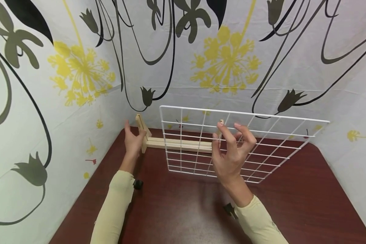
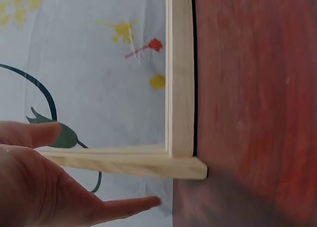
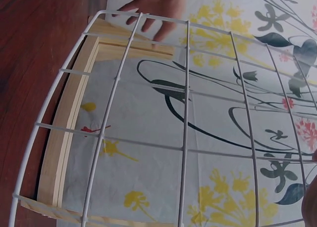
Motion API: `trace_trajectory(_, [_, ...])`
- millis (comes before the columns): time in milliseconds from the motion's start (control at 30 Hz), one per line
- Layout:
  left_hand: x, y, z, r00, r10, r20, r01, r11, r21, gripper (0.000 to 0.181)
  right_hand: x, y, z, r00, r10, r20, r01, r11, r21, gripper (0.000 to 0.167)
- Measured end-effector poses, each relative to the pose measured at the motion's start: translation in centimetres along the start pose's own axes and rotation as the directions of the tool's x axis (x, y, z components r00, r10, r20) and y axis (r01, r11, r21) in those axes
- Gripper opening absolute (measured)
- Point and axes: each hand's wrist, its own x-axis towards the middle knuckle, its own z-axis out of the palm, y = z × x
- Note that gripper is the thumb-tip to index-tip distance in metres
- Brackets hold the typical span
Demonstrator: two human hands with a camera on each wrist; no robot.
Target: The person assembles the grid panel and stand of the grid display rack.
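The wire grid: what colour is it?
The wire grid is white, and it shows best in the head view.

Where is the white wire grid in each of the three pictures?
Head: white wire grid, from centre into the right half.
Left wrist: not there.
Right wrist: grid across most of the picture.
Shared landmark: wooden frame, partly behind the grid in head and right wrist, near centre in left wrist.
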Motion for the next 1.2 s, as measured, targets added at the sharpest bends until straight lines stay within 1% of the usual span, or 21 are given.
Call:
trace_trajectory(67, [0.6, -0.2, -0.2, 0.999, -0.021, 0.050, 0.015, 0.994, 0.111, 0.096, 0.0, 0.1, -0.1, 1.000, -0.003, 0.006, 0.003, 1.000, -0.003, 0.025])
trace_trajectory(167, [1.3, -0.4, -0.4, 0.992, -0.047, 0.119, 0.014, 0.966, 0.257, 0.102, 0.0, 0.2, -0.2, 1.000, -0.012, 0.022, 0.012, 1.000, -0.002, 0.025])
trace_trajectory(267, [1.8, -0.7, -0.4, 0.986, -0.050, 0.161, -0.011, 0.935, 0.354, 0.104, -0.1, 0.3, -0.3, 0.999, -0.025, 0.043, 0.025, 1.000, 0.008, 0.027])
trace_trajectory(467, [2.6, -1.3, 0.1, 0.980, -0.005, 0.199, -0.098, 0.861, 0.499, 0.087, -0.2, 0.5, -0.2, 0.996, -0.033, 0.080, 0.032, 0.999, 0.012, 0.025])
trace_trajectory(567, [2.6, -1.3, 0.2, 0.977, 0.016, 0.213, -0.129, 0.838, 0.531, 0.078, -0.2, 0.5, -0.2, 0.995, -0.040, 0.089, 0.040, 0.999, 0.005, 0.023])
trace_trajectory(633, [2.5, -1.3, 0.2, 0.976, 0.036, 0.216, -0.150, 0.827, 0.542, 0.074, -0.2, 0.5, -0.2, 0.994, -0.045, 0.095, 0.045, 0.999, 0.003, 0.022])
trace_trajectory(733, [2.3, -1.3, 0.2, 0.974, 0.047, 0.220, -0.162, 0.823, 0.544, 0.075, -0.2, 0.5, -0.1, 0.994, -0.048, 0.100, 0.048, 0.999, 0.002, 0.022])
trace_trajectory(867, [2.1, -1.5, 0.1, 0.971, 0.046, 0.236, -0.170, 0.825, 0.539, 0.072, -0.3, 0.4, -0.1, 0.993, -0.051, 0.103, 0.052, 0.999, -0.005, 0.026])
trace_trajectory(967, [2.1, -1.7, 0.1, 0.966, 0.050, 0.253, -0.187, 0.810, 0.556, 0.063, -0.3, 0.4, -0.1, 0.993, -0.056, 0.107, 0.056, 0.998, -0.004, 0.030])
trace_trajectory(1067, [2.2, -1.8, -0.1, 0.962, 0.055, 0.266, -0.202, 0.797, 0.569, 0.060, -0.3, 0.3, -0.1, 0.991, -0.059, 0.119, 0.059, 0.998, 0.005, 0.032])
trace_trajectory(1200, [2.2, -1.9, -0.4, 0.963, 0.038, 0.267, -0.190, 0.799, 0.571, 0.064, -0.1, 0.3, 0.0, 0.990, -0.063, 0.129, 0.063, 0.998, 0.005, 0.034])
